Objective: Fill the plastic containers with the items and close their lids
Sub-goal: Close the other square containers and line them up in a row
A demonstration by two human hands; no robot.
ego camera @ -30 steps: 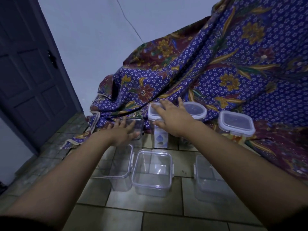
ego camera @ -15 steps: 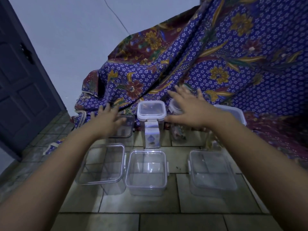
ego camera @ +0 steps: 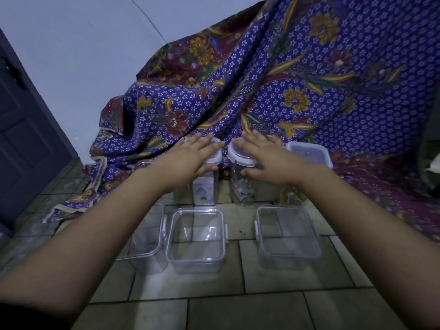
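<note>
Both hands are spread flat, fingers open: the left hand lies on the lid of a tall jar, the right hand on the lid of the round jar just beside it, thumb against its side. I'd guess the palms sit there to press the lids shut or steady the jars before lifting; neither hand grips anything. Both jars hold something, too dim to name. In front of the jars three empty tubs stand open on the tiled floor. Right of the round jar is another lidded box. The patterned cloth drapes close behind the jars, crowding the fingertips.
</note>
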